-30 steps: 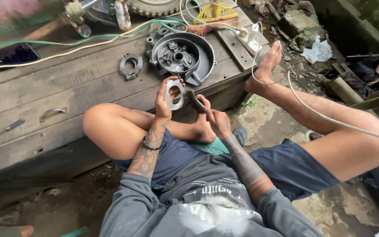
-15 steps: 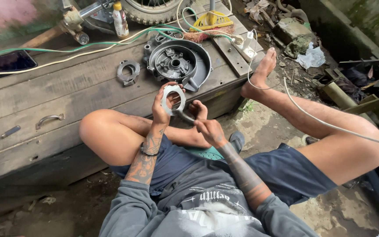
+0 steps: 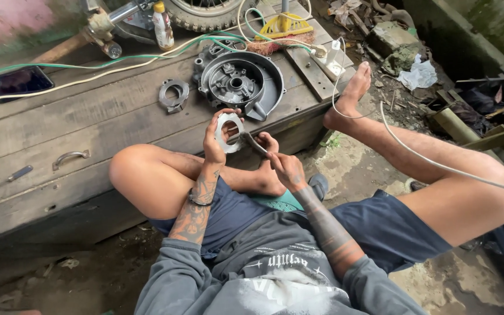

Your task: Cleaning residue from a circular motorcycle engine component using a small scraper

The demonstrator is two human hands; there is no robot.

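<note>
Metal ring (image 3: 229, 132) in left hand (image 3: 214, 143); right hand (image 3: 287, 169) holds tool (image 3: 254, 142).

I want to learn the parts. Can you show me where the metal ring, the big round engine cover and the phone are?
metal ring (image 3: 229, 132), head view, on its flat rim in the left hand.
big round engine cover (image 3: 240, 81), head view, on its inner centre.
phone (image 3: 17, 81), head view, on its dark screen.

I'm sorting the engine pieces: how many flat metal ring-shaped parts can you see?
2. One ring plate is held up in the left hand, with the right hand working a thin tool against it. The smaller ring lies on the wooden bench beside the round engine cover. Others may be hidden.
</note>
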